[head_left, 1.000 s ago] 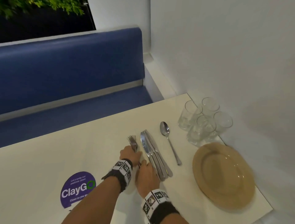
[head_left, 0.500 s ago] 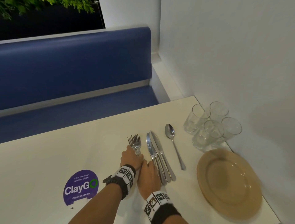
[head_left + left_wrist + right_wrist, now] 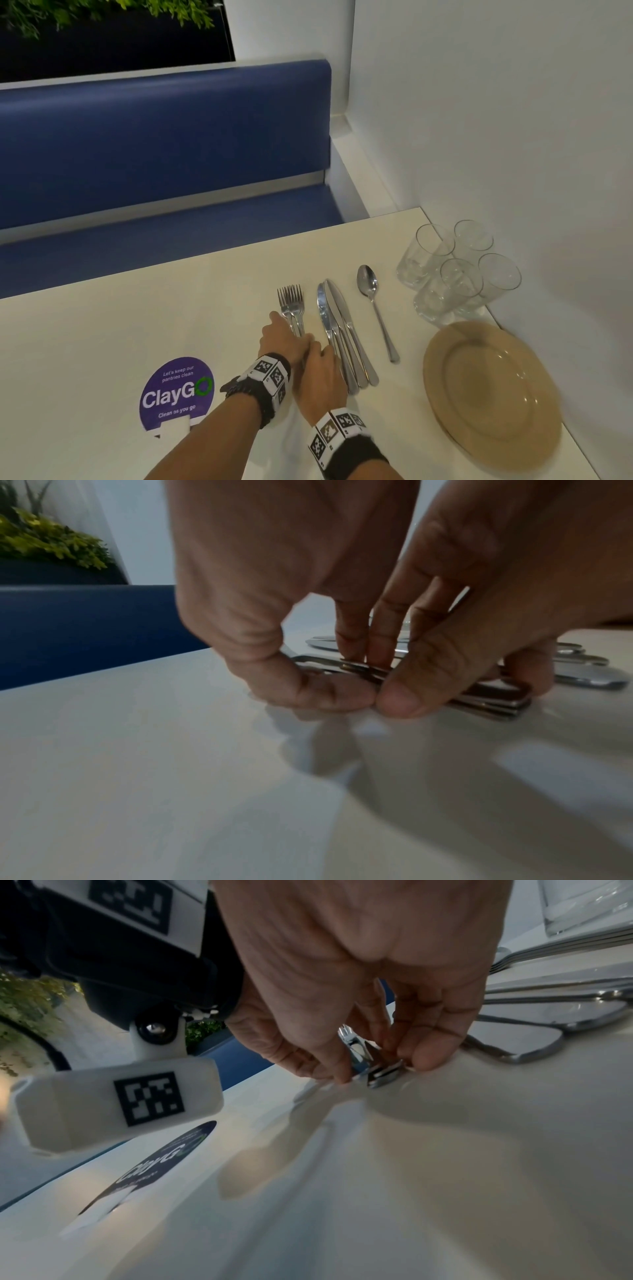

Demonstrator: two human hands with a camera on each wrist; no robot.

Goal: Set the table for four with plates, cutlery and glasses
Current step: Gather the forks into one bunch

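A stack of forks (image 3: 291, 305) lies on the cream table (image 3: 137, 308), tines pointing away from me. My left hand (image 3: 281, 337) pinches the fork handles (image 3: 489, 699) between thumb and fingers from the left. My right hand (image 3: 322, 373) pinches the same handle ends (image 3: 383, 1074) from the near side, its thumb (image 3: 407, 699) touching the left thumb. Right of the forks lie several knives (image 3: 339, 329) and one spoon (image 3: 375, 305). Several clear glasses (image 3: 455, 270) stand in the far right corner. A stack of tan plates (image 3: 493, 394) sits at the near right.
A white wall (image 3: 513, 137) bounds the table on the right. A blue bench (image 3: 164, 144) runs along the far edge. A purple round sticker (image 3: 176, 392) is on the table left of my hands, with bare tabletop beyond it.
Both hands stay on the fork handles and the forks have hardly moved. The head view has shifted a little.
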